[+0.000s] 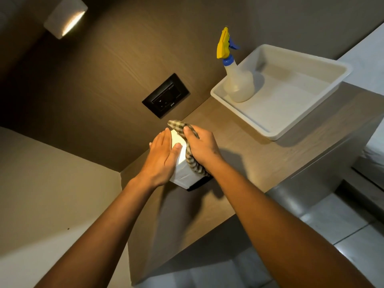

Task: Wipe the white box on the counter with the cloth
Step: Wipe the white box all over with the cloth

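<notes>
A white box (183,173) stands on the wooden counter (259,159) close to the wall. My left hand (161,156) lies flat against the box's left side, thumb on its top, steadying it. A striped green-and-cream cloth (190,159) is draped over the box's top and right side. My right hand (202,147) presses the cloth against the box, fingers curled over it. Both hands hide much of the box.
A white plastic tray (311,113) sits at the counter's far right, holding a spray bottle (239,84) with a yellow and blue trigger. A black wall socket (166,95) is behind the box. A wall lamp (66,17) glows at upper left. Tiled floor (342,235) lies right of the counter edge.
</notes>
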